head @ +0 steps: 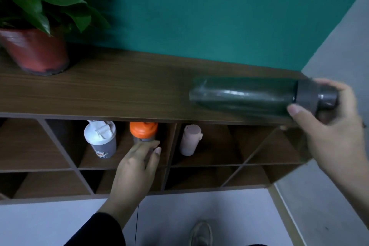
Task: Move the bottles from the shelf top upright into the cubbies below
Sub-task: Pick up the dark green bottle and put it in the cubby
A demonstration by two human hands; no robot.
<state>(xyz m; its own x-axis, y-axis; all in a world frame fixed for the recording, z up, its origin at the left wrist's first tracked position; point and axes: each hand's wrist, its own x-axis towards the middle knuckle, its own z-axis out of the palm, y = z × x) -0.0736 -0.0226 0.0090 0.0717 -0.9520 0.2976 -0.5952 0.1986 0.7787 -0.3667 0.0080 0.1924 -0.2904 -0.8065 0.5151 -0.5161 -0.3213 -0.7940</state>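
The right hand (331, 126) is gripping the dark green bottle (243, 94) by its cap, sideways over the shelf top (99, 90), needing uprighting into a right cubby, while the left hand's fingers (147, 146) are loosely touching the orange-capped bottle (143, 131).

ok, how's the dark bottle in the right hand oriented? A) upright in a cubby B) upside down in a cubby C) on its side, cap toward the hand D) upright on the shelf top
C: the dark bottle lies sideways over the shelf top, right hand at its cap end.
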